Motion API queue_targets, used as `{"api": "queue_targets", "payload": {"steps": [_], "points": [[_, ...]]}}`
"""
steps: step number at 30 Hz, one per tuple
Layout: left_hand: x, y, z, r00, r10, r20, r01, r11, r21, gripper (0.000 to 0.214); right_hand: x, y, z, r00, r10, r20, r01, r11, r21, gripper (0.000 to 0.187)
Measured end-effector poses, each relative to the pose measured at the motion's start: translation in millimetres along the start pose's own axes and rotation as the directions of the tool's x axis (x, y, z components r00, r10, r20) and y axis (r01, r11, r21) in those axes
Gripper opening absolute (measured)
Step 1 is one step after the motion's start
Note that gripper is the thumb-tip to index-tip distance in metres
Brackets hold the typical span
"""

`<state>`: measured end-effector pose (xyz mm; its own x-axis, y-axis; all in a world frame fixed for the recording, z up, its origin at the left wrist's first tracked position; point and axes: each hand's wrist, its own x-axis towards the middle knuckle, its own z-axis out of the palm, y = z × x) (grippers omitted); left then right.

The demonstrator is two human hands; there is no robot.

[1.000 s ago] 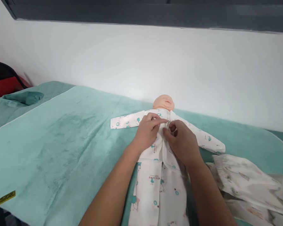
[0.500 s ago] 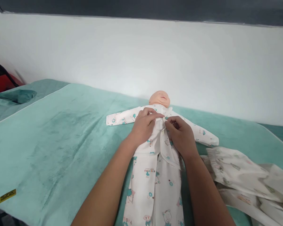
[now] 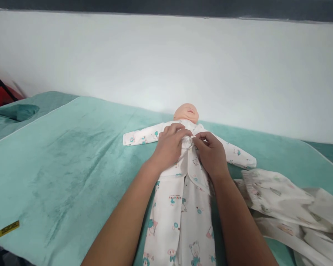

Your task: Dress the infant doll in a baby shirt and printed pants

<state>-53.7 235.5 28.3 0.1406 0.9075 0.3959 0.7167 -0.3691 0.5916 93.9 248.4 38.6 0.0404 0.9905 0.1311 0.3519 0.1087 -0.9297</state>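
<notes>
A baby doll lies on its back on a teal blanket, dressed in a white printed sleepsuit with its sleeves spread out. Both my hands rest on the doll's chest. My left hand pinches the left edge of the sleepsuit's front opening. My right hand pinches the right edge against it, fingertips meeting near the collar. Below my hands a flap of the front opening lies turned out.
More white printed baby clothes lie crumpled at the right. A folded dark teal cloth sits far left, with something red and black behind it. A yellow tape lies at the near left edge. A white wall runs behind.
My hands have crept a little up the doll's chest toward the collar, still pinching the front edges together. The view has tilted slightly downward.
</notes>
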Motion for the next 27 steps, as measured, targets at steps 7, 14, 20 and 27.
{"api": "queue_targets", "payload": {"steps": [7,14,20,27], "points": [[-10.7,3.3,-2.0,0.993,-0.029,-0.11,0.011,0.987,-0.162,0.035,5.4,7.2,-1.0,0.999,0.029,-0.039,-0.024,0.993,0.116,0.012],[-16.6,6.2,-2.6,0.995,-0.058,-0.077,0.046,0.987,-0.151,0.033,11.9,6.8,-0.7,0.998,0.018,-0.054,-0.018,1.0,-0.003,0.011],[-15.3,6.8,0.0,0.997,-0.054,-0.057,0.05,0.996,-0.072,0.033,12.1,4.0,-0.3,0.997,-0.025,-0.077,0.02,0.998,-0.063,0.011],[-13.5,8.6,-0.1,0.996,-0.091,0.003,0.091,0.996,0.023,0.043,9.2,1.8,-0.6,0.997,-0.067,-0.026,0.066,0.997,-0.037,0.013]]}}
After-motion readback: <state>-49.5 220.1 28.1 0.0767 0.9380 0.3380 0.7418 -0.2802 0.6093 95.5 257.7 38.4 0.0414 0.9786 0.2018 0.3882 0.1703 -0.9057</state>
